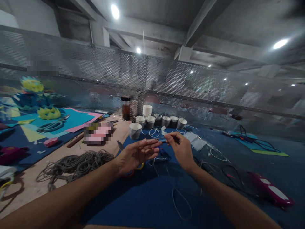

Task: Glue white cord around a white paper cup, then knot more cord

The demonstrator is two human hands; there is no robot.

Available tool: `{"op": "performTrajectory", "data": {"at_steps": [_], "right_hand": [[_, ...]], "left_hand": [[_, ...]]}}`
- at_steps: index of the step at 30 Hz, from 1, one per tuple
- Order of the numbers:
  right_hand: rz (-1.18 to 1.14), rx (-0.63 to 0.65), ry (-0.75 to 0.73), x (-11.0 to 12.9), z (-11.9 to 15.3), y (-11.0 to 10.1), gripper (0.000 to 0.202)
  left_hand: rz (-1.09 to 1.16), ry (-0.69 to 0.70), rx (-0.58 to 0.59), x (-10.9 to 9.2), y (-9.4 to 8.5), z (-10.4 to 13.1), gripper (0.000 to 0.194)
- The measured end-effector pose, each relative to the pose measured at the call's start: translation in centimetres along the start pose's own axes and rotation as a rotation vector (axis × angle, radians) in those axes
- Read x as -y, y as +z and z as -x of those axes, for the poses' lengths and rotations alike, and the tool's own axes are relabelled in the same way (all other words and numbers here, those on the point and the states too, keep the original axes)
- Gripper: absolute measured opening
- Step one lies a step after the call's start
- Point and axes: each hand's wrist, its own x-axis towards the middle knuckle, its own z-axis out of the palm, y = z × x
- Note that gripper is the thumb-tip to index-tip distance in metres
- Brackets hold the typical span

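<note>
My left hand (139, 154) is turned palm up with its fingers stretched out, near the middle of the view. Facing it, my right hand (181, 151) pinches a thin bluish strip (162, 140) between thumb and fingers. The strip's free end reaches over my left fingertips; whether it touches them I cannot tell. Under my left hand lie scissors, their blade (120, 145) showing beyond the wrist and their handle (140, 166) partly hidden. Thin pale cord (182, 203) loops across the blue table surface (140, 203) below my hands. Behind them stands a small grey-white cup (135, 131).
Several small cups (166, 122) and a stack of white cups (147, 110) line the back beside a dark-lidded jar (125, 109). Left lie a grey cord heap (78, 165), pliers (53, 125) and coloured sheets (79, 118). A magenta tool (271, 189) lies right.
</note>
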Motion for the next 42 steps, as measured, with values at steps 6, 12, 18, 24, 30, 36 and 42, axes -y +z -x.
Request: {"op": "performTrajectory", "data": {"at_steps": [6, 12, 18, 24, 30, 36, 42], "right_hand": [[-0.015, -0.008, 0.018, -0.2, -0.1, -0.1, 0.029], [0.005, 0.004, 0.008, -0.4, 0.2, 0.3, 0.028], [0.129, 0.043, -0.135, -0.1, 1.0, 0.8, 0.021], [0.258, 0.119, -0.246, -0.1, 1.4, 1.1, 0.017], [0.317, 0.214, -0.187, -0.2, 1.3, 1.0, 0.023], [0.332, 0.221, -0.196, -0.4, 1.5, 1.2, 0.012], [0.34, 0.193, -0.239, -0.6, 1.7, 1.6, 0.009]], "left_hand": [[0.002, 0.003, 0.062, 0.0, -0.2, 0.0, 0.041], [0.009, 0.041, 0.009, 0.1, 0.3, -0.1, 0.033], [-0.06, 0.101, -0.144, 0.7, 0.1, -0.8, 0.013], [-0.171, 0.176, -0.248, 1.1, -1.0, -1.6, 0.015], [-0.409, 0.328, -0.307, 0.8, -0.9, -1.3, 0.014], [-0.376, 0.278, -0.324, 0.8, -1.1, -1.3, 0.015], [-0.334, 0.27, -0.333, 0.9, -1.6, -1.6, 0.016]]}}
